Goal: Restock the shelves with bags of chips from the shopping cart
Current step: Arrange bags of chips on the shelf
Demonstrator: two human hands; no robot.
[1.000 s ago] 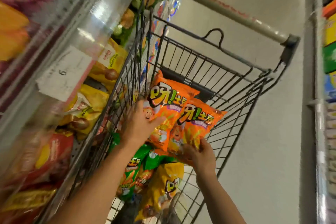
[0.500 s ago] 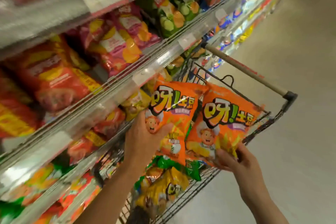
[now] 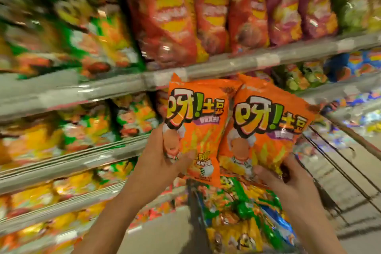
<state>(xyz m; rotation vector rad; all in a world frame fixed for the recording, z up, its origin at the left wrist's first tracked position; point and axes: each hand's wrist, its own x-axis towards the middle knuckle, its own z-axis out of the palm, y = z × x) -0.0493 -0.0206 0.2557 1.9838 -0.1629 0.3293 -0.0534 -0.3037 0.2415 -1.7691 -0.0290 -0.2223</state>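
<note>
Two orange chip bags are raised side by side in front of the shelves. My left hand grips the left orange bag at its lower left edge, thumb across the front. My right hand grips the right orange bag by its bottom edge. Below them the wire shopping cart holds several more bags in green, yellow and blue. The shelf rail runs just behind the tops of the held bags.
Stacked shelves fill the left and top of the view, packed with red bags, green and orange bags and yellow bags. Blue bags sit at the right. Bare floor lies under my arms.
Both hands lifted the two orange bags up out of the cart to shelf height. My view swung left and upward from the cart to face the shelves.
</note>
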